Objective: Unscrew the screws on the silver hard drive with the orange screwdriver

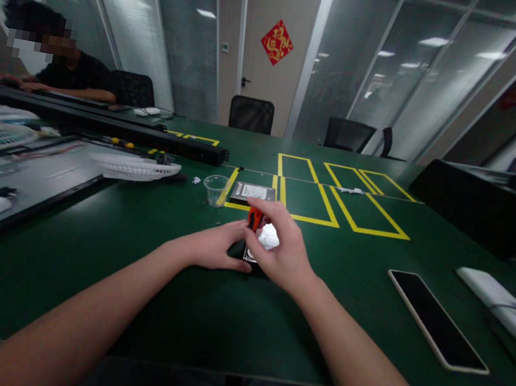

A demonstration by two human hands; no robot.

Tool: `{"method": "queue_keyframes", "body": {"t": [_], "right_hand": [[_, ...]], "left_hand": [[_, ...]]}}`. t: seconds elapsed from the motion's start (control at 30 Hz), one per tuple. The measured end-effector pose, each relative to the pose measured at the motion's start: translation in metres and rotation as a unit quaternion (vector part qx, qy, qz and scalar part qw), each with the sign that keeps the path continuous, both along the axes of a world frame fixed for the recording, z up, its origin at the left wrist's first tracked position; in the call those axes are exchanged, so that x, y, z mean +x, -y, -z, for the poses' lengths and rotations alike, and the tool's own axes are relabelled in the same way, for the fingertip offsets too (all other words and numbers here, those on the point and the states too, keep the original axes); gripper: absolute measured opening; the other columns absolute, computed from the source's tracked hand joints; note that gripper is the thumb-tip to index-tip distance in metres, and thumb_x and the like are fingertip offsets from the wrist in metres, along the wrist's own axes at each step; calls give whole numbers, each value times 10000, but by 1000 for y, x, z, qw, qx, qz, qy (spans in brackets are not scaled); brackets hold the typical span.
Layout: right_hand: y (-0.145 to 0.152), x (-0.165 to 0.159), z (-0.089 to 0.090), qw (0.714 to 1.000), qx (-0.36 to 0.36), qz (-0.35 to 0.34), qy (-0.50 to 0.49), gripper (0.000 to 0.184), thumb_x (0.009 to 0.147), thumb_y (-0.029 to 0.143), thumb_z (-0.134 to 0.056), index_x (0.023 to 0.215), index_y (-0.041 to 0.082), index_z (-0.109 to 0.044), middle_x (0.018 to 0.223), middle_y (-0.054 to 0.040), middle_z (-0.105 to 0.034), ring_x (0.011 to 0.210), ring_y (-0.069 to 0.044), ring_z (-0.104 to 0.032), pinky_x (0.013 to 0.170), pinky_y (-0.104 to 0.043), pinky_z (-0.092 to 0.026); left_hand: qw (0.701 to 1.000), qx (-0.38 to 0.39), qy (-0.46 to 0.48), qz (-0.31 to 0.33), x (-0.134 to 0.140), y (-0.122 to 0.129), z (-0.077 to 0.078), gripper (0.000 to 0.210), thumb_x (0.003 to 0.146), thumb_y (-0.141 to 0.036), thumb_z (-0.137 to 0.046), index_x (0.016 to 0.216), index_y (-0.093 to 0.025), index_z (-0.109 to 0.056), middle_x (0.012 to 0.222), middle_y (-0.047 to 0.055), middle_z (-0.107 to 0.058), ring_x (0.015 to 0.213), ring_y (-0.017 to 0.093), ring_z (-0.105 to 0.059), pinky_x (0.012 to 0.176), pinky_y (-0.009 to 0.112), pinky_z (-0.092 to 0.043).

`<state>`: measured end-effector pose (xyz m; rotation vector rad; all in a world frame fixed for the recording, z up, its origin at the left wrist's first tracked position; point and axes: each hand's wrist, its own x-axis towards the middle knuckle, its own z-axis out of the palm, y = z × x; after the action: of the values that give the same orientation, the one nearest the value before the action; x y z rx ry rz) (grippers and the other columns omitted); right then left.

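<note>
My right hand (288, 251) pinches the orange-and-black handle of a screwdriver (255, 219) between thumb and fingers, held upright over a hard drive (270, 238). Around the left side of that hard drive, my left hand (213, 245) grips it, thumb at the near edge and fingers farther back. The drive's bright metal face shows in part; my hands cover the rest, and the screwdriver's tip is hidden. A second hard drive (253, 192) with a white label lies just beyond, inside a yellow tape outline. Left of it stands a clear plastic cup (215, 191).
A phone (438, 321) and a white power strip (502, 306) lie at right, before a large black case (470, 207). Panels and white fan parts (135, 167) crowd the left. Yellow tape rectangles (366, 230) mark the green table. A person (77, 71) sits far left.
</note>
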<state>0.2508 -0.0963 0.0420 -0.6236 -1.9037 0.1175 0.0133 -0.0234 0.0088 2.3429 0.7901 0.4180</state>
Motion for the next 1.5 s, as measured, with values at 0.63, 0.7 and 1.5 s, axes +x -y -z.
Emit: {"method": "queue_keyframes", "body": {"t": [0.63,0.7,1.5], "right_hand": [[3,-2,-2,1000,-9,-15,1,652,1179,154,-714,1804,339,-694,1615,-127,-892,1434,-319,-895,1233,-549,-787],[4,-2,-2,1000,-16,-16,1,680,1164,147,-703,1817,335,-685,1564,-124,-897,1367,-308,-901,1193,-529,-794],[0,0,-3,1000,17,-11,2,594,1207,200,-789,1775,357,-722,1529,-113,-888,1329,-313,-867,1132,-509,-788]], "left_hand": [[1000,-5,1,4,0,1,-2,898,991,-656,-1046,1756,-301,-736,1828,174,-767,1755,519,-694,1525,748,-527],[1000,-4,6,7,1,2,-3,863,993,-646,-1045,1727,-300,-750,1790,164,-791,1757,523,-692,1505,731,-556],[1000,-11,15,1,0,1,-1,894,980,-624,-1061,1743,-274,-752,1880,185,-733,1782,507,-679,1557,708,-500]]}}
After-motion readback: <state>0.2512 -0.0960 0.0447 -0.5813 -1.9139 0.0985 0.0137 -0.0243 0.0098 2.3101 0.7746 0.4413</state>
